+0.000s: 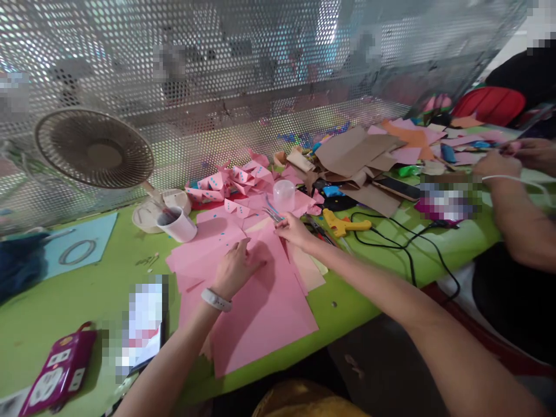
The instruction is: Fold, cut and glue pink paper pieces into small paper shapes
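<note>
My left hand (234, 267), with a pale band on its wrist, hovers over or rests on a stack of pink paper sheets (264, 324). Its fingers are apart and nothing is in them. At the far edge of the stack, my right hand (295, 230) is closed on slim metal tweezers (273, 215), whose tips point away to the left. Just beyond them stands a clear plastic cup (284, 196). Folded pink paper pieces with blue dots (237, 180) lie in a heap behind the sheets. Cream paper (306, 269) sticks out under the pink stack.
Right of my hands lie a yellow glue gun (343, 223), its black cord (406, 249) and brown paper scraps (358, 152). To the left are a fan (95, 149), a white cup (177, 225), a lit screen (145, 321) and a purple pouch (61, 368). Another person's hands (499, 165) work at right.
</note>
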`<move>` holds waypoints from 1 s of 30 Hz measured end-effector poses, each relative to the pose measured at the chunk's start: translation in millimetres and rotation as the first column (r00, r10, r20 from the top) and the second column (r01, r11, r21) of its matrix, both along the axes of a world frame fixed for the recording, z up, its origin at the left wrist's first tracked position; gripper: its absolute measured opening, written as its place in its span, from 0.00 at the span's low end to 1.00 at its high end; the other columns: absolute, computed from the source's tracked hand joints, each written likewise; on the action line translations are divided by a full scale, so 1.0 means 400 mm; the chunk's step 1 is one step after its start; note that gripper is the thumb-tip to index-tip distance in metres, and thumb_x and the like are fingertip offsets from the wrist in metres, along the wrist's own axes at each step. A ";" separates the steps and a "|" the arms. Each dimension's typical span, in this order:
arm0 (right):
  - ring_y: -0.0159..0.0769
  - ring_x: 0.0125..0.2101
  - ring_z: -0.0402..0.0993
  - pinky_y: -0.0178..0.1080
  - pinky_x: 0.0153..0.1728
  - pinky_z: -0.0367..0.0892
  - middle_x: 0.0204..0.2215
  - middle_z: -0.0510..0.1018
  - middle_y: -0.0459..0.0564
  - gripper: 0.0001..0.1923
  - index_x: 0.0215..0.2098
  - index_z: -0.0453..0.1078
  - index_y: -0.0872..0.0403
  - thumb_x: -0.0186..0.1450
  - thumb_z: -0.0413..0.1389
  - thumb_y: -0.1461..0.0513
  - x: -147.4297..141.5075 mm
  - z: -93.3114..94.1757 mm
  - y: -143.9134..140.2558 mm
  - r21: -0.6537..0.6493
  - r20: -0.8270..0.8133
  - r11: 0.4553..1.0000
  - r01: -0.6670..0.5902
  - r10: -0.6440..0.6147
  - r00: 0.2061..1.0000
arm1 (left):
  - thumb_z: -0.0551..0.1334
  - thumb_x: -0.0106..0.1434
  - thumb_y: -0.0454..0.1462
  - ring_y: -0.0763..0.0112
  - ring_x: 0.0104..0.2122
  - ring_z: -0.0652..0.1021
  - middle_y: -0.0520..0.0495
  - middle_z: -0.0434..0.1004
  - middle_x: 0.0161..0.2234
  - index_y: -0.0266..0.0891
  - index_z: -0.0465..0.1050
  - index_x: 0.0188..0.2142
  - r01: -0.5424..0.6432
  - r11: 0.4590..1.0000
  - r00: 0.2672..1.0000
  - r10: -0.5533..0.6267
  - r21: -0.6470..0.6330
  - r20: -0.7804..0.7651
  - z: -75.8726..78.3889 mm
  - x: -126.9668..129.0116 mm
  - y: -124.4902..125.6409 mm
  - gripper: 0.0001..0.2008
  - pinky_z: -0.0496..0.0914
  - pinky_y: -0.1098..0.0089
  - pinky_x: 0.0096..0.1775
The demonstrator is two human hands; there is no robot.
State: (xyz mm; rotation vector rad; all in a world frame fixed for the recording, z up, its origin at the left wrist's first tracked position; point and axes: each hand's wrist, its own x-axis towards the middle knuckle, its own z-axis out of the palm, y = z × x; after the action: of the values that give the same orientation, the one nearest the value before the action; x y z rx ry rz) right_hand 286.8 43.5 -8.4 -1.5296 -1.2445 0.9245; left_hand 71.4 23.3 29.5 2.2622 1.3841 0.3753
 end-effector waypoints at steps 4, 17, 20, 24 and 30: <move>0.32 0.31 0.71 0.36 0.34 0.68 0.31 0.72 0.44 0.27 0.51 0.63 0.55 0.53 0.60 0.64 -0.022 0.029 -0.024 0.033 -0.114 0.999 -0.031 0.034 0.993 | 0.66 0.54 0.54 0.62 0.36 0.76 0.42 0.74 0.39 0.37 0.61 0.58 -0.076 0.990 0.960 0.104 -0.116 0.260 0.002 0.011 0.009 0.38 0.68 0.66 0.36; 0.31 0.29 0.67 0.35 0.33 0.62 0.28 0.72 0.45 0.20 0.34 0.71 0.56 0.55 0.61 0.48 -0.084 0.172 -0.076 0.078 -0.358 0.965 -0.249 0.260 0.897 | 0.74 0.44 0.49 0.77 0.18 0.70 0.55 0.71 0.20 0.37 0.66 0.37 0.173 0.845 0.650 0.289 -0.507 0.703 0.070 0.008 0.002 0.28 0.61 0.77 0.21; 0.27 0.23 0.59 0.33 0.27 0.55 0.21 0.67 0.41 0.18 0.26 0.70 0.56 0.54 0.62 0.49 -0.092 0.172 -0.079 0.071 -0.355 0.961 -0.268 0.275 0.893 | 0.75 0.43 0.48 0.75 0.19 0.73 0.54 0.73 0.21 0.37 0.67 0.36 0.188 0.832 0.653 0.291 -0.521 0.699 0.067 0.006 -0.005 0.28 0.63 0.76 0.21; 0.26 0.22 0.51 0.34 0.24 0.47 0.18 0.59 0.39 0.19 0.19 0.66 0.56 0.55 0.62 0.50 -0.101 0.165 -0.084 0.134 -0.246 0.973 -0.186 0.214 0.945 | 0.76 0.42 0.46 0.73 0.20 0.75 0.51 0.77 0.24 0.36 0.68 0.37 0.209 0.802 0.675 0.296 -0.559 0.676 0.074 0.004 -0.012 0.28 0.66 0.75 0.22; 0.26 0.22 0.51 0.34 0.24 0.46 0.18 0.57 0.39 0.22 0.18 0.64 0.55 0.56 0.61 0.47 -0.104 0.155 -0.086 0.202 -0.122 0.963 -0.181 0.208 0.971 | 0.76 0.44 0.43 0.74 0.23 0.76 0.51 0.79 0.27 0.36 0.70 0.40 0.274 0.749 0.674 0.297 -0.603 0.676 0.081 -0.003 -0.015 0.27 0.67 0.76 0.24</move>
State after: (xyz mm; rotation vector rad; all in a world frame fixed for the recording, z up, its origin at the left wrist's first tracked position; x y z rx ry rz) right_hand 245.2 9.0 53.6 -1.1868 -1.3552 0.9925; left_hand 70.1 17.2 62.1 1.2405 0.8634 0.6053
